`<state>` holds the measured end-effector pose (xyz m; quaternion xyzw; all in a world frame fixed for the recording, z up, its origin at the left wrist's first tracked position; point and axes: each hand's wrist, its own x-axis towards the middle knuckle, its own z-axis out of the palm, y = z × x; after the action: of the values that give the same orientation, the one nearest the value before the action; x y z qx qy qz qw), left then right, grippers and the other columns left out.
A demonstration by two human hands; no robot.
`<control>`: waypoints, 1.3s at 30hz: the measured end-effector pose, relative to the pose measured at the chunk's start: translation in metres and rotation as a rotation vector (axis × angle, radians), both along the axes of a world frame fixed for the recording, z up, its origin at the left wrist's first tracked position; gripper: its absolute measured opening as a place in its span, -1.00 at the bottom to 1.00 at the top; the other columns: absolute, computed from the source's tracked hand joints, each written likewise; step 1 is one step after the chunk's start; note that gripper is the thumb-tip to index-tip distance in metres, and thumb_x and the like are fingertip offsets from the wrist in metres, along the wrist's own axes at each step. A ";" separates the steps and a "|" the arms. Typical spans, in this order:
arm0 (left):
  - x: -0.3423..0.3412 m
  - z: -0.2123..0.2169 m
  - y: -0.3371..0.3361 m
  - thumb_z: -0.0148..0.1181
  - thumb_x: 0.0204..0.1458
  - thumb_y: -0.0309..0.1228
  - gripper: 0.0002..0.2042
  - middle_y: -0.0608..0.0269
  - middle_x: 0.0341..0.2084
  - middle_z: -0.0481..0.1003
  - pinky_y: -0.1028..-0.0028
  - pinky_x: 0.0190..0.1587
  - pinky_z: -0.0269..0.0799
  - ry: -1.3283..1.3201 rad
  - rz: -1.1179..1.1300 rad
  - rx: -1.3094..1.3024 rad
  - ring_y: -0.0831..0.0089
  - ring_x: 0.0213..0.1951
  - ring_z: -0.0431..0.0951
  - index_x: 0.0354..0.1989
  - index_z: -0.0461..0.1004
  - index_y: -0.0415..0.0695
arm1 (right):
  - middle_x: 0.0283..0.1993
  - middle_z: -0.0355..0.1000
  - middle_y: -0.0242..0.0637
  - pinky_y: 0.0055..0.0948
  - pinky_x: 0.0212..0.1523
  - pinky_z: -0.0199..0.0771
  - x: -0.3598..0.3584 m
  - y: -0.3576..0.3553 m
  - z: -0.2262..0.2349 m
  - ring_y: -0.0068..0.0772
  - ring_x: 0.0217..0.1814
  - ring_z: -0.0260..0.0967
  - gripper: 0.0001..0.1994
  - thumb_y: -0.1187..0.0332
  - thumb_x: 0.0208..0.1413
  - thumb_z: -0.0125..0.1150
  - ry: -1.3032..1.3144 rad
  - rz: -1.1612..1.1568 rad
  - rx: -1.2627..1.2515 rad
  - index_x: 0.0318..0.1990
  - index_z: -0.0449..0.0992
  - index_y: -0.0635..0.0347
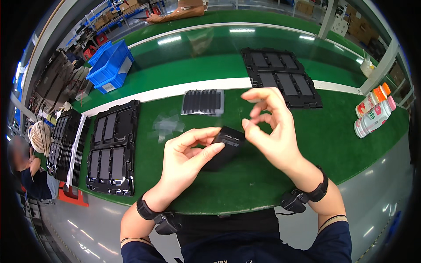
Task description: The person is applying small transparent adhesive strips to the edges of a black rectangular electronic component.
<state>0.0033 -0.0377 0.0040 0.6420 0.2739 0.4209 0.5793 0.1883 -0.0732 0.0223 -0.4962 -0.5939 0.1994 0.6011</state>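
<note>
My left hand (188, 158) grips a small black rectangular part (226, 147) between thumb and fingers, just above the green mat (333, 140). My right hand (269, 127) hovers beside the part's right end, thumb and forefinger pinched together and raised, apparently on a thin clear film that I can barely make out. Scraps of clear film (166, 126) lie on the mat to the left of my hands. A flat packet of black strips (203, 101) lies beyond them.
A black moulded tray (112, 147) lies at the left, another black tray (280, 74) at the far right. Two bottles (375, 111) lie at the right edge. A blue bin (109, 65) stands far left. A person (26, 168) sits at the left.
</note>
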 end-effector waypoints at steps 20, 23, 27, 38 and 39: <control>-0.008 -0.003 0.012 0.28 -0.13 -0.63 -0.75 0.30 -0.38 0.50 0.60 -0.18 0.39 -0.089 0.104 -0.010 0.62 -0.32 0.44 -0.21 0.50 -0.26 | 0.05 0.35 -0.11 -0.36 0.12 0.25 0.033 0.001 -0.020 -0.15 0.06 0.28 -0.64 0.59 -0.12 0.07 -0.961 0.166 -0.303 -0.08 0.49 0.24; -0.008 -0.004 0.014 0.27 -0.13 -0.63 -0.75 0.31 -0.37 0.50 0.60 -0.18 0.38 -0.105 0.101 -0.007 0.62 -0.30 0.43 -0.21 0.50 -0.25 | 0.08 0.32 -0.10 -0.35 0.18 0.20 0.028 0.001 -0.009 -0.21 0.09 0.27 -0.55 0.54 -0.13 0.14 -0.715 0.174 -0.220 0.03 0.41 0.23; -0.007 -0.005 0.014 0.26 -0.11 -0.63 -0.75 0.31 -0.36 0.49 0.60 -0.17 0.38 -0.147 0.081 -0.023 0.63 -0.29 0.43 -0.20 0.49 -0.25 | -0.03 0.38 -0.23 -0.45 -0.09 0.39 0.020 0.004 0.003 -0.46 -0.08 0.35 -0.49 0.35 -0.20 0.34 -0.134 0.399 -0.209 0.00 0.42 0.24; -0.003 -0.002 0.011 0.21 -0.08 -0.65 -0.71 0.30 -0.36 0.48 0.60 -0.15 0.38 -0.155 0.052 -0.039 0.64 -0.30 0.43 -0.12 0.46 -0.26 | -0.27 0.43 -0.35 -0.63 -0.31 0.43 -0.002 -0.002 -0.007 -0.66 -0.34 0.36 -0.72 0.52 -0.11 0.30 0.254 0.438 -0.377 -0.18 0.46 0.34; -0.003 -0.003 0.011 0.21 -0.08 -0.65 -0.71 0.30 -0.36 0.48 0.60 -0.15 0.38 -0.153 0.052 -0.039 0.64 -0.30 0.43 -0.12 0.46 -0.26 | -0.27 0.43 -0.35 -0.63 -0.31 0.43 -0.002 -0.002 -0.007 -0.66 -0.34 0.36 -0.72 0.52 -0.11 0.30 0.255 0.438 -0.376 -0.18 0.46 0.34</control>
<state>0.0002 -0.0270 0.0009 0.5894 0.2532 0.4783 0.5998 0.1860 -0.0752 0.0153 -0.4301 -0.5592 0.4911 0.5110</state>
